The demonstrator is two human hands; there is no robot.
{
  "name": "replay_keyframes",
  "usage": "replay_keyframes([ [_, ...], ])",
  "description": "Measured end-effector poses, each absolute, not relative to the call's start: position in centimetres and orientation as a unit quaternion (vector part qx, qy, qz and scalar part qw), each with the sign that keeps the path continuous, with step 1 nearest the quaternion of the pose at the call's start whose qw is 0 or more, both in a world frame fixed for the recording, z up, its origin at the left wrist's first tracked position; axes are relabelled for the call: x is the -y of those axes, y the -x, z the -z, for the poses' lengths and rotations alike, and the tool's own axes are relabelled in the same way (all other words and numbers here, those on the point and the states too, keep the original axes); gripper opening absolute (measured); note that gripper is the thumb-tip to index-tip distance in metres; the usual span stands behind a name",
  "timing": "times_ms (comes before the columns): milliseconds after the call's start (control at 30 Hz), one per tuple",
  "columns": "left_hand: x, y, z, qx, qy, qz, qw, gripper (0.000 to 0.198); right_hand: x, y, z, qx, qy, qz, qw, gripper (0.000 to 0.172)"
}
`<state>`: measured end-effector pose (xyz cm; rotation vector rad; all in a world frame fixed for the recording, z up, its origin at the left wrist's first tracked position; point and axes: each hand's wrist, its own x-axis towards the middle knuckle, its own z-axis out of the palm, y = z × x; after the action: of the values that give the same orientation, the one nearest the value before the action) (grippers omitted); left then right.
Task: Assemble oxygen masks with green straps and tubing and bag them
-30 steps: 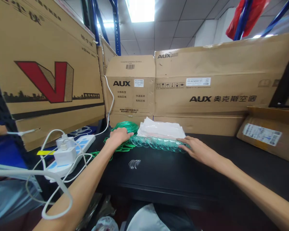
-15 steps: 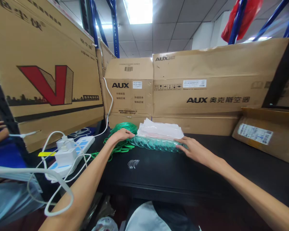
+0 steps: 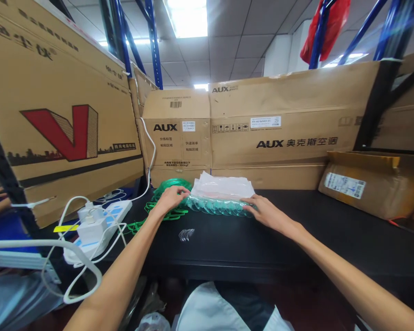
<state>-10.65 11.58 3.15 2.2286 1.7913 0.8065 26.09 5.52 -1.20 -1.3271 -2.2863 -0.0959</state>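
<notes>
Black table (image 3: 290, 248), brown cardboard panels (image 3: 262, 161) behind it, blue metal uprights (image 3: 154, 50), gray tiled ceiling (image 3: 224, 50), bright rectangular light (image 3: 186, 17)

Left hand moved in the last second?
Yes: the left hand has shifted slightly right, judged against the power strip; the gap between them looks wider. The camera swung too, so only the relative shift counts.

White sheets (image 3: 223, 187) and green coils (image 3: 172, 182) top the table (image 3: 279, 246).
</notes>
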Motion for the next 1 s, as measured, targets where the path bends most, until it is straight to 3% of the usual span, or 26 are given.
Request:
replay_keyframes([
  [300, -10.7, 12.6, -4.8, -0.669, -0.644, -0.369, 0.040, 0.029, -5.5, -25.8, 1.7, 0.826, 0.492, 0.050, 0.271, 0.040],
  [500, -7.6, 11.8, -7.5, -0.657, -0.595, -0.463, -0.015, 0.046, -3.9, -24.1, 1.2, 0.802, 0.496, 0.070, 0.326, 0.044],
  [633, -5.2, 7.7, -5.9, -0.586, -0.688, -0.425, 0.052, 0.043, -1.0, -21.6, 0.1, 0.797, 0.469, 0.080, 0.373, 0.055],
  [767, -3.2, 3.5, -2.7, -0.544, -0.756, -0.350, 0.100, 0.036, 1.6, -19.0, 1.6, 0.838, 0.417, 0.068, 0.345, 0.053],
  [867, -3.1, 3.3, -2.0, -0.579, -0.742, -0.331, 0.062, 0.040, 2.3, -18.1, 3.4, 0.857, 0.406, 0.060, 0.311, 0.044],
  [1000, -5.2, 5.7, -3.0, -0.655, -0.688, -0.313, 0.004, 0.046, 1.4, -19.1, 3.2, 0.852, 0.413, 0.075, 0.313, 0.049],
])
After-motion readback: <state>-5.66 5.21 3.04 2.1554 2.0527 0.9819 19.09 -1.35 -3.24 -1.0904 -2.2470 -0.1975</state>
